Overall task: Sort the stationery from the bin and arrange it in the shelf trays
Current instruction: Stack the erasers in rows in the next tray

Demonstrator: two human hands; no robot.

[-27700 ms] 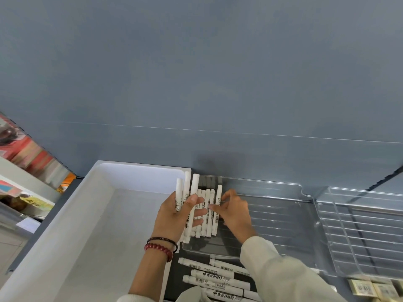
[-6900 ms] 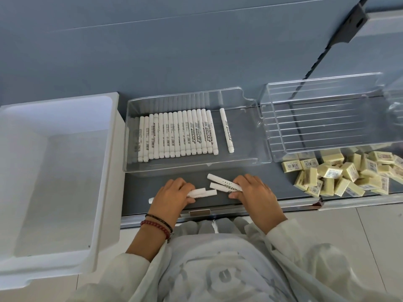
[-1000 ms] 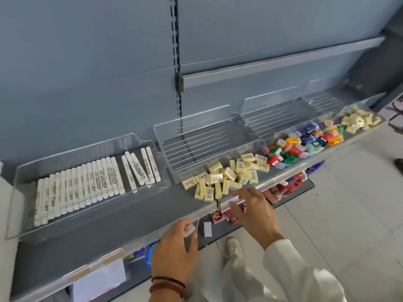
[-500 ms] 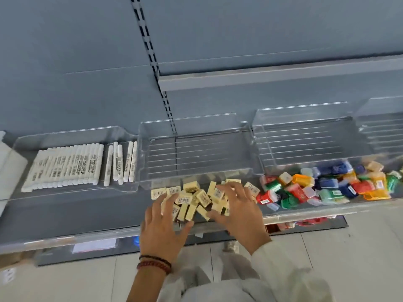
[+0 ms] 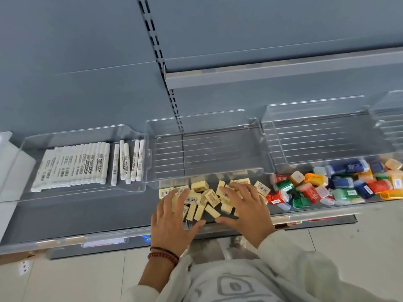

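Blue-grey shelving wall point(image 5: 87, 51) above what looks like pale tiled floor point(image 5: 76, 280).

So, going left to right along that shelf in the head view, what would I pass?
White markers lined up in a clear tray → loose pile of pale yellow erasers → heap of coloured plastic cases.

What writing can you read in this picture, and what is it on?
White markers: black print along the barrels, too blurred to read.
Yellow erasers: barcode stickers, digits too small.
Coloured boxes: labels too blurred.
Shelf-edge tag: unreadable.
Nothing can be quoted.
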